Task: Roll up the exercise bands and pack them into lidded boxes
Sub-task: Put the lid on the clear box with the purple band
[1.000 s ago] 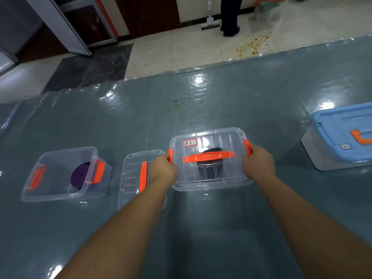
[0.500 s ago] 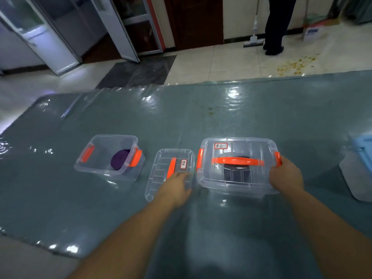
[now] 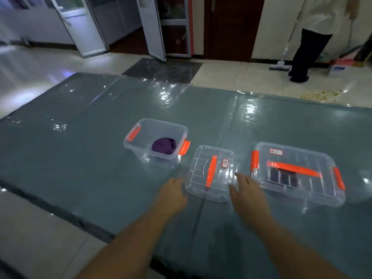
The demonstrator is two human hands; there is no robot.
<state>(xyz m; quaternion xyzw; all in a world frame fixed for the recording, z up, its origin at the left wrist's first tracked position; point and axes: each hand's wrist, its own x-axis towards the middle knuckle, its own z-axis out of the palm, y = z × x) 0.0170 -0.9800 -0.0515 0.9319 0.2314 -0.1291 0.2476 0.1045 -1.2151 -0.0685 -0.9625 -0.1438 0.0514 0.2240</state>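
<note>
With fingers spread, the left hand (image 3: 173,195) and right hand (image 3: 246,190) flank the loose clear lid (image 3: 211,173), lying between the open box (image 3: 156,142) holding a rolled purple band (image 3: 163,146) and the lidded box (image 3: 297,172).

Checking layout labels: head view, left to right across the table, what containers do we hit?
Open clear box holding a rolled purple band → loose clear lid lying flat, with the left hand and right hand at its near corners → closed lidded box with a dark band inside.
</note>
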